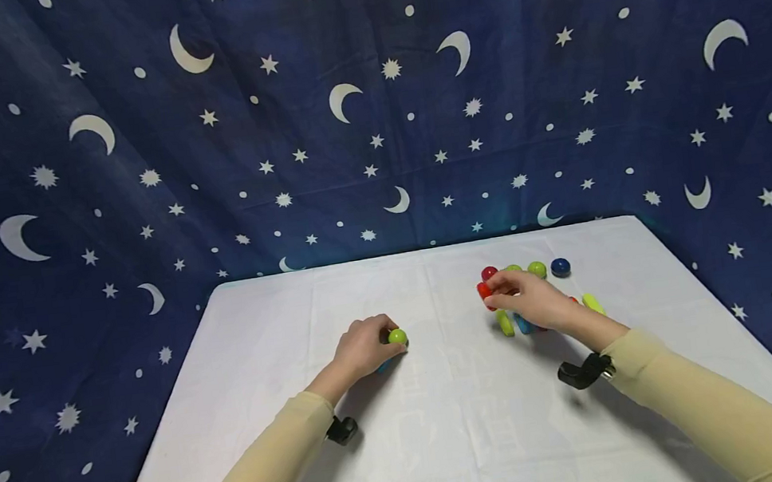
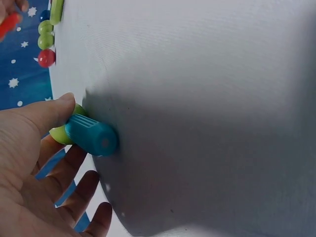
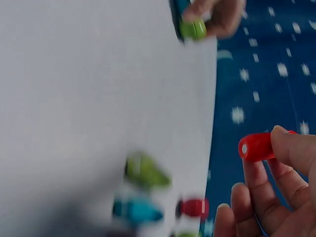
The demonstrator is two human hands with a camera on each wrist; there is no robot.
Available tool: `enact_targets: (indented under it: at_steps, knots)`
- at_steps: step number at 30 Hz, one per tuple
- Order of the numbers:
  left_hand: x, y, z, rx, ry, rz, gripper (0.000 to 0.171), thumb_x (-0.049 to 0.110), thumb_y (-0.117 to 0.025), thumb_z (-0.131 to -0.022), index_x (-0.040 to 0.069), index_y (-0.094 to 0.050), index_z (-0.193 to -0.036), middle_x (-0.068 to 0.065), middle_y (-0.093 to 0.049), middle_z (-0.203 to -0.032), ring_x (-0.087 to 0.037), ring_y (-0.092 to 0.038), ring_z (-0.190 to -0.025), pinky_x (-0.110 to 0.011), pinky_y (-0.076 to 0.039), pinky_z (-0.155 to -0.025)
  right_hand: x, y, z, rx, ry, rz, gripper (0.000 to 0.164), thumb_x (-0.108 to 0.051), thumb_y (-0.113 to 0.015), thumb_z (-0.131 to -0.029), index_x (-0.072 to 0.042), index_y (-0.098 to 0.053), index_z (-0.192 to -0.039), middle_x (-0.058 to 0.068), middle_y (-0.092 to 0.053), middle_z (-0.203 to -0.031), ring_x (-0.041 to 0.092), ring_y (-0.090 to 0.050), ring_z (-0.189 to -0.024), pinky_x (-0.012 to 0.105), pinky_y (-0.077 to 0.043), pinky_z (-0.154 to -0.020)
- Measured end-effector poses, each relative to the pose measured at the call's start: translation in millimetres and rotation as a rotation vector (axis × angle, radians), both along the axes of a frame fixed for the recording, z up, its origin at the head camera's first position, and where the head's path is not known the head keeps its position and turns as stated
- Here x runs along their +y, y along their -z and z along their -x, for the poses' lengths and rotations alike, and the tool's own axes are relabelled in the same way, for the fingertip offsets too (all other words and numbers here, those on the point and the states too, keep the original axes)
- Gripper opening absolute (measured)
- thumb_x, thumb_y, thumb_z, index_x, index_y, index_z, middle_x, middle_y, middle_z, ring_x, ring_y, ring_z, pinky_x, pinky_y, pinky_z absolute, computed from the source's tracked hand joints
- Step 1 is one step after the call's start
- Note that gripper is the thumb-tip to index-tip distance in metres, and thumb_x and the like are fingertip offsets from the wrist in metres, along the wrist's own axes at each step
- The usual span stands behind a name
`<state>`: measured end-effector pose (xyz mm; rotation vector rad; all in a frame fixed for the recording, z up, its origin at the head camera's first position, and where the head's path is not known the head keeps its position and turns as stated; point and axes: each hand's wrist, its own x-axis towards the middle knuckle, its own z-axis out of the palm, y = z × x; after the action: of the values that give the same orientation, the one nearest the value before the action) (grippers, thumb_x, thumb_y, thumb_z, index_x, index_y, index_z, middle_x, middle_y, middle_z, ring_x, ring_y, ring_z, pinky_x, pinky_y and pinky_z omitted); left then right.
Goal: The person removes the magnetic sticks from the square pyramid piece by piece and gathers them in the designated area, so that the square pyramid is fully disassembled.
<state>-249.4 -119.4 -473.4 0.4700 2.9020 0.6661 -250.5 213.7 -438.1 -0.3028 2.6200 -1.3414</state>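
My left hand pinches a shiny green ball between thumb and fingers, low over the white table. Beside that ball, a ribbed blue cylinder lies on the cloth, overlapping it in the left wrist view. On the other side, my right hand holds a red cylinder with a pale spot on its end, raised above the table. Close under this hand lie a yellow-green piece and a blue piece. The hand and wrist partly hide other pieces behind them.
Along the back of the group stand a red ball, a green ball and a dark blue ball. A yellow piece lies right of the right wrist. A dark blue curtain with moons and stars hangs behind the white tabletop.
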Motion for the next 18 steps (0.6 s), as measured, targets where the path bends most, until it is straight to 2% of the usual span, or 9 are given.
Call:
enact_targets:
  at_steps: [4,9,13,18]
  knots:
    - [-0.7,-0.4,-0.2,-0.004,-0.002,-0.006,0.031,0.037,-0.080,-0.090,0.019,-0.071,-0.113,0.005,-0.069,-0.101,-0.020,-0.057,-0.094,-0.042,-0.048,-0.083,44.2,-9.4,-2.0,-0.040,0.100,-0.028,0.051,-0.037,-0.070,-0.099,-0.003,-0.057,-0.134,0.014,-0.067,-0.115,0.034,-0.057,-0.103,0.040,-0.048,-0.079]
    - [-2.2,0.2,-0.6,-0.003,-0.007,-0.014,0.030,0.037,-0.080,-0.090,0.020,-0.071,-0.112,0.005,-0.069,-0.100,-0.020,-0.057,-0.094,-0.042,-0.048,-0.083,94.6,-13.4,-3.4,-0.062,0.196,-0.040,0.060,-0.040,-0.069,-0.099,-0.002,-0.052,-0.142,0.017,-0.065,-0.114,0.039,-0.053,-0.109,0.043,-0.046,-0.084]
    - [-2.7,1.3,-0.5,-0.004,-0.006,-0.017,0.029,0.037,-0.080,-0.090,0.021,-0.071,-0.112,0.006,-0.069,-0.099,-0.019,-0.057,-0.092,-0.041,-0.048,-0.083,130.5,-5.7,-3.6,-0.079,0.228,-0.085,0.065,-0.042,-0.067,-0.099,0.002,-0.051,-0.144,0.023,-0.061,-0.122,0.041,-0.051,-0.114,0.045,-0.045,-0.088]
    - [-1.6,2.0,0.1,-0.001,0.002,-0.015,0.030,0.037,-0.080,-0.090,0.020,-0.071,-0.113,0.006,-0.069,-0.099,-0.019,-0.057,-0.093,-0.041,-0.048,-0.083,162.8,11.6,-5.9,-0.167,0.258,-0.105,0.068,-0.041,-0.066,-0.100,0.006,-0.048,-0.146,0.031,-0.054,-0.133,0.043,-0.052,-0.117,0.050,-0.047,-0.090]
